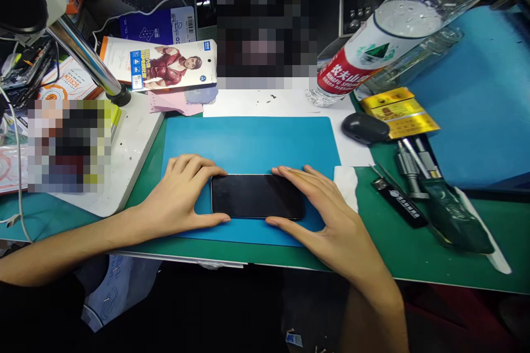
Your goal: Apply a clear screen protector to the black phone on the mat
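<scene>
A smartphone [252, 196] with a dark screen lies sideways on a blue mat [248, 140]. At its left end my left hand [182, 193] grips it, with the thumb along the near edge and the fingers along the far edge. My right hand [327, 209] holds the other end the same way, fingers over the far edge and thumb at the near one. The right fingers cover the phone's upper right corner. Both hands rest low, close to the mat.
To the right stand a large water bottle [351, 63], a black mouse [365, 128], a gold packet [399, 113], a black lighter-like stick [399, 202] and several tools. A lamp post [89, 58] rises at the left from a white base [136, 146]. Behind it lies a printed box [174, 66].
</scene>
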`<state>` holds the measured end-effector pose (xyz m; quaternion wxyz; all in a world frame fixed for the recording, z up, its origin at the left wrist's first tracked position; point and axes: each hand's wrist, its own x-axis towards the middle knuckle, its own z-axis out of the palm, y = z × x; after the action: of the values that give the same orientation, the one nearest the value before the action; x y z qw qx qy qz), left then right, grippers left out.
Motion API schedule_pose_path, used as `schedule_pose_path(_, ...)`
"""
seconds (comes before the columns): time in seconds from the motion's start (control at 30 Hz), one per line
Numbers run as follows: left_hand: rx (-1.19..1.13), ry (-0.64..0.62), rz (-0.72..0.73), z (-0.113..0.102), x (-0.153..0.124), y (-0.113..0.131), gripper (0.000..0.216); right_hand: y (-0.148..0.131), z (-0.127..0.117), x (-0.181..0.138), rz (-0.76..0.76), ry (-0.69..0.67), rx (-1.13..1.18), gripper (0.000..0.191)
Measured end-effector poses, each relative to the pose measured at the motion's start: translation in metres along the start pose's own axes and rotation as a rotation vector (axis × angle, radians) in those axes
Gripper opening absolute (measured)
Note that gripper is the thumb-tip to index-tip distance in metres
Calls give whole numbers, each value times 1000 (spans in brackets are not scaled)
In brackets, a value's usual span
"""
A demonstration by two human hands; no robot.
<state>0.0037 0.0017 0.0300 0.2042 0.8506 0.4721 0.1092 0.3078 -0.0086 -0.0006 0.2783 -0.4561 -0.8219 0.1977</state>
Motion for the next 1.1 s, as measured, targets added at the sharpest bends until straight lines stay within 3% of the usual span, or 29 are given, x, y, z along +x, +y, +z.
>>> schedule_pose_path(0.77,-35,30,-10,2,-1,0,73,2,1,-7,94,-19,10,67)
schedule_pose_path(1.1,-6,45,16,4,-3,-1,70,-3,-1,-3,31,6,27,68)
